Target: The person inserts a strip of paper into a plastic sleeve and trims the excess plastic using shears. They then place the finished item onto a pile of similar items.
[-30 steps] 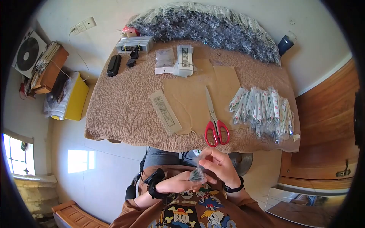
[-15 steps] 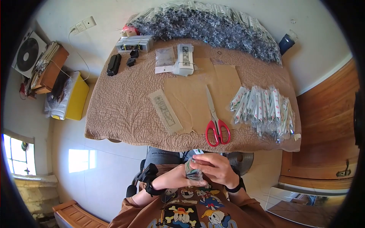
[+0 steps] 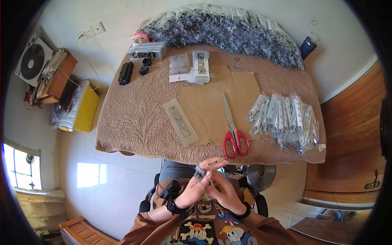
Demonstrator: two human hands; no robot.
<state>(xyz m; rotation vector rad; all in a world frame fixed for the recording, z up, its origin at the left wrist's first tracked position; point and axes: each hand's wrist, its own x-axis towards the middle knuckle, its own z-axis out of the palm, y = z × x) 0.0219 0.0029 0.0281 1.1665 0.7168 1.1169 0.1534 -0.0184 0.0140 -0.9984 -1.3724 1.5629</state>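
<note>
Over my lap, just below the table's front edge, my two hands meet around a small clear plastic packet (image 3: 199,173). My left hand (image 3: 191,193) is closed on it, and the crinkled, dark-tinged end sticks out by the fingers. Shiny clear film lies along the fingers. My right hand (image 3: 225,195) presses against the left from the right side with bent fingers, gripping the packet's lower part; some fingertips are hidden. Nearest on the table are red-handled scissors (image 3: 236,143) and a long printed paper sleeve (image 3: 181,122).
A brown quilted cloth (image 3: 130,114) covers the table, with a cardboard sheet (image 3: 216,87) on it. Filled packets (image 3: 286,118) lie at the right, and a large heap of packets (image 3: 228,34) lines the back. A banded white bundle (image 3: 200,67) and a black case (image 3: 125,73) lie farther back.
The packet has turned and now shows mostly clear film. My left fingers have come up over it, while my right hand has dropped lower beside it. The view has shifted slightly.
</note>
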